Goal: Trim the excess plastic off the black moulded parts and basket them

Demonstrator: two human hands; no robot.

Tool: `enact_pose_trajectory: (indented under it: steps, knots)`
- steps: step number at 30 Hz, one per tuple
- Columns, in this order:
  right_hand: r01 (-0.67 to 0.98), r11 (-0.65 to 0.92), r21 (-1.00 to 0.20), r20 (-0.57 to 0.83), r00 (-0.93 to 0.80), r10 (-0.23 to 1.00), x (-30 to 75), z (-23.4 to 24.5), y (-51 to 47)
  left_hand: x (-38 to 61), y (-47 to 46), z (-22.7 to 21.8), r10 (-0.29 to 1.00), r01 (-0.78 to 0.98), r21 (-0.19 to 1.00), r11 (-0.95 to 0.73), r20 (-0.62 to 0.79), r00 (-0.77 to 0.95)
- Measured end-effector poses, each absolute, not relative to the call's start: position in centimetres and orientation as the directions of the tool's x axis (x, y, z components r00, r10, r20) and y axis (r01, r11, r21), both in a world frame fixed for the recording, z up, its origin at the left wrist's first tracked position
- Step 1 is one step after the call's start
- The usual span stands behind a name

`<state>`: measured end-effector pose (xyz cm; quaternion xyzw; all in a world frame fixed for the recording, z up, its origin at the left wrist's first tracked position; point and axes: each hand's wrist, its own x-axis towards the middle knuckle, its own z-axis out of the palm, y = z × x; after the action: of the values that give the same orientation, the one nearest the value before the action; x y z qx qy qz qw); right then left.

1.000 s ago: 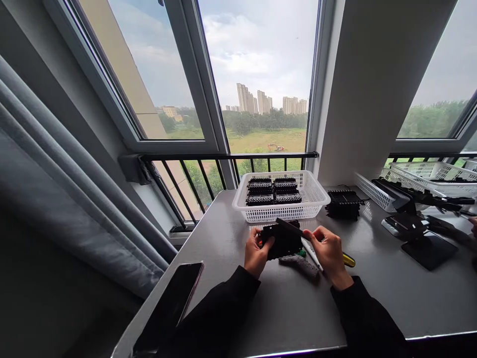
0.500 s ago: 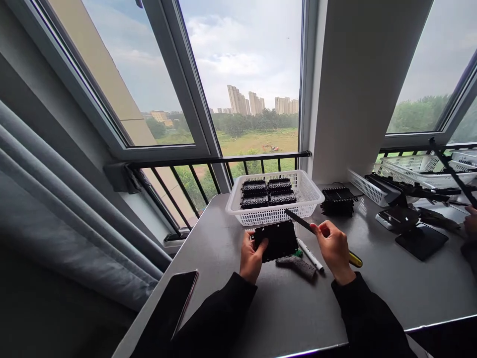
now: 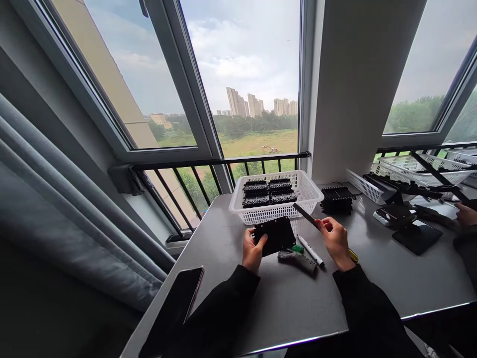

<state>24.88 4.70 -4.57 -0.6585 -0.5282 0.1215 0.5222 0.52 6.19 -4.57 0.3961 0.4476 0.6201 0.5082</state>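
My left hand grips a flat black panel by its left end, thumb across its face; small notches line the panel's edge. Pinched between thumb and fingers of my right hand is a thin, flat black strip, pointing up and left, apart from the panel. Below the panel lie a grey cloth-like piece, a small green object and a white marker pen. A yellow tool handle shows partly behind my right wrist.
A white plastic basket holding several black notched parts stands behind my hands. To its right is a stack of black parts. A phone lies at the left table edge. At far right, another person's hand holds a long black piece.
The strip's tip has moved right, away from the panel, and my right hand has shifted slightly up. The panel has tilted a little. The other person's long piece has swung left and down.
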Motion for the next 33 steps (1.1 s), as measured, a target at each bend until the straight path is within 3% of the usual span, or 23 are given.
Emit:
enact_pose_trajectory:
  steps: [6, 14, 26, 33]
  knots:
    - [0.739, -0.106, -0.666, 0.219, 0.329, 0.918, 25.0, -6.4, 4.9, 0.0, 6.7, -5.0, 0.986, -0.309, 0.944, -0.114, 0.07, -0.152]
    - [0.843, -0.323, -0.431, 0.087, 0.395, 0.915, 24.2, -6.5, 4.9, -0.1, 7.1, -5.2, 0.959, -0.174, 0.95, -0.259, 0.231, -0.166]
    - [0.845, -0.287, -0.452, 0.125, 0.378, 0.917, 24.0, -6.5, 4.7, -0.5, 6.6, -5.5, 0.905, 0.039, 0.935, -0.353, 0.352, -0.237]
    - [0.781, -0.175, -0.599, 0.165, 0.334, 0.928, 25.0, -5.9, 4.8, 0.1, 5.6, -4.8, 0.904, -0.069, 0.913, -0.403, 0.385, -0.184]
